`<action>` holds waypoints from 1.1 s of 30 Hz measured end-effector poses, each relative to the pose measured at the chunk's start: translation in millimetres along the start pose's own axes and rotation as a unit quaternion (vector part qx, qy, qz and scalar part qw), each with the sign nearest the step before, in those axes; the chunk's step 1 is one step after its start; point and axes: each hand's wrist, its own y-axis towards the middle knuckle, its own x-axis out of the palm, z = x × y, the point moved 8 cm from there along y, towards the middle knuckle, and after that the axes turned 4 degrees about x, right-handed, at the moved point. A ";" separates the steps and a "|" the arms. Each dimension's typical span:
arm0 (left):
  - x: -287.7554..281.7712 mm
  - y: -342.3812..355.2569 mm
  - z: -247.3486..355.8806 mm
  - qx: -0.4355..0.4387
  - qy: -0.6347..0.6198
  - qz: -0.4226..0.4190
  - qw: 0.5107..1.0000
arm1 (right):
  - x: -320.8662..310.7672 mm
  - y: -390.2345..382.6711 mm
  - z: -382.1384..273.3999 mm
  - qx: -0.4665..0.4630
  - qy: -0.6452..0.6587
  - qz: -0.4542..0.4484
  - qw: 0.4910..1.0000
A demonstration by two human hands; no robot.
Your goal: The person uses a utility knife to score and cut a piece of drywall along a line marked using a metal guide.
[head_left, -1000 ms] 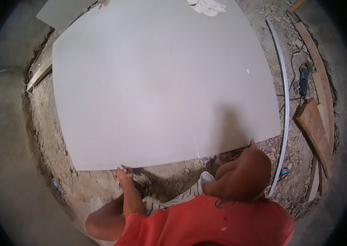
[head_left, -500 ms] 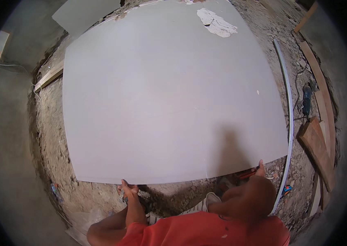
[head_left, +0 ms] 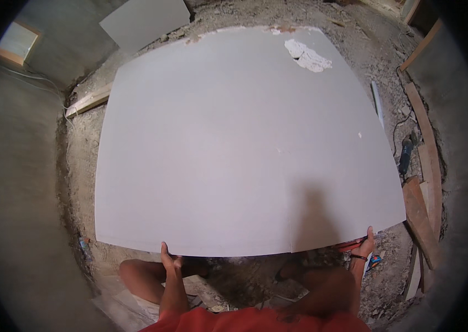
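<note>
A large grey-white sheet of plasterboard (head_left: 212,160) fills the middle of the view. Its far edge is ragged, and near the far right a patch of facing is torn to white. My left hand (head_left: 171,259) grips the near edge left of centre, thumb on top and fingers mostly hidden underneath. Toward the near right corner, my right hand (head_left: 366,246) holds the same edge, its thumb up over it. Beside my right hand a red object (head_left: 349,245) shows partly under the sheet; its kind is unclear. A blue and orange tape measure (head_left: 375,261) lies close to my right wrist.
On the right are wooden boards (head_left: 423,213), a dark blue corded power tool (head_left: 405,156) and a metal strip (head_left: 377,102) partly under the sheet. A timber (head_left: 89,102) lies at left. A smaller grey panel (head_left: 145,25) is at the back. Walls flank the rubble floor.
The near edge of the sheet is lifted and shifted right, now covering much of the metal strip. Both hands kept hold of it. My body has risen and the view has tilted.
</note>
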 end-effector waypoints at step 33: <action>784.3 -327.8 504.1 0.113 0.179 -0.227 0.951 | 714.5 -96.4 -648.0 -0.299 -0.262 0.140 0.907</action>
